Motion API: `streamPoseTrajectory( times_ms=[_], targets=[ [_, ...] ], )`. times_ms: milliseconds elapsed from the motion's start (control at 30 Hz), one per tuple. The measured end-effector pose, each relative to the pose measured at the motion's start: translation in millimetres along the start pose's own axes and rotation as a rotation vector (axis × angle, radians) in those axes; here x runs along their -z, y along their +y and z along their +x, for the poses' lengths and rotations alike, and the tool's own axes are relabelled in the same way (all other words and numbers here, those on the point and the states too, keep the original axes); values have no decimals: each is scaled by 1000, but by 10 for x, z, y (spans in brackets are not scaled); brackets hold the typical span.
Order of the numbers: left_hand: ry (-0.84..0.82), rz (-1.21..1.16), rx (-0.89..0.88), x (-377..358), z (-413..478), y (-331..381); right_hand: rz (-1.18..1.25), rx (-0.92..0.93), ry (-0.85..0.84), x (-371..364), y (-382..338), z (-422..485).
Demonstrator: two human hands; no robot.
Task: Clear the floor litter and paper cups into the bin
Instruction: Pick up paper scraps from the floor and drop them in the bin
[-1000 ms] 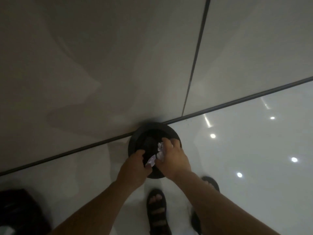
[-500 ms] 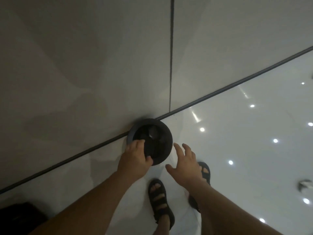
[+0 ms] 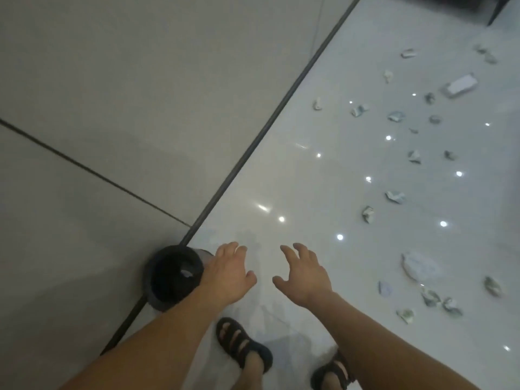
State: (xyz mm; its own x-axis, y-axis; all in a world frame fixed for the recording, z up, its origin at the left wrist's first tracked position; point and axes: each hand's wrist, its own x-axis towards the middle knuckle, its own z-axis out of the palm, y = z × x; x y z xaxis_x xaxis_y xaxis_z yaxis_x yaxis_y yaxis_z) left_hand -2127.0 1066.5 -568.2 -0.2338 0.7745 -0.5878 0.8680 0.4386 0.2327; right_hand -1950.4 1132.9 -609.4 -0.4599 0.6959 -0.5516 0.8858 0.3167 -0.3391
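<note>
A dark, round bin (image 3: pixel 157 280) stands on the glossy white floor (image 3: pixel 309 192), right against the dark strip (image 3: pixel 253 149) at the foot of the grey wall (image 3: pixel 112 80). Its mouth faces up toward the camera. Inside it is mostly dark; one pale scrap (image 3: pixel 185 273) shows low on the right side, and the rest of what it holds cannot be made out.

The left hand (image 3: pixel 229 273) hangs just beside the bin on its right, the wrist crossing in front of the rim. Its fingers are loosely spread and it holds nothing. Whether it touches the bin cannot be told. The right hand (image 3: pixel 305 274) is level with it, a short gap between the two, fingers spread and slightly bent, palm down, also holding nothing.

The litter (image 3: pixel 368 214) lies scattered over the floor to the right, well apart from the bin: many small crumpled bits. Among them is a larger flattened white piece (image 3: pixel 419 267) near the right hand's side and a pale boxy piece (image 3: pixel 461 85) farther off. Whether either is a paper cup cannot be told.

Below the hands, two feet in dark sandals (image 3: pixel 242 344) stand on the floor.
</note>
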Motion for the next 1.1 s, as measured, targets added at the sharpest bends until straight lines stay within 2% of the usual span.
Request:
streamPoseTrajectory(
  times_ms=[67,233,433,567,867,1100],
  targets=[
    [-25,51,-94,-149,79,705,75,-112,-10,82,719,-278],
    [-83,122,-91,-248,152,900,112,-144,-14,140,903,-416],
    [-167,166,-298,-769,107,2625,204,-368,28,343,2430,-1201],
    [-221,207,-367,-1053,143,3247,265,-455,39,371,3027,-1440],
    [-383,205,-390,-1586,581,3823,299,-591,11,194,3859,-1379],
    [-368,168,-412,-2062,1370,4058,291,-611,-18,-111,4520,-732]
  ],
)
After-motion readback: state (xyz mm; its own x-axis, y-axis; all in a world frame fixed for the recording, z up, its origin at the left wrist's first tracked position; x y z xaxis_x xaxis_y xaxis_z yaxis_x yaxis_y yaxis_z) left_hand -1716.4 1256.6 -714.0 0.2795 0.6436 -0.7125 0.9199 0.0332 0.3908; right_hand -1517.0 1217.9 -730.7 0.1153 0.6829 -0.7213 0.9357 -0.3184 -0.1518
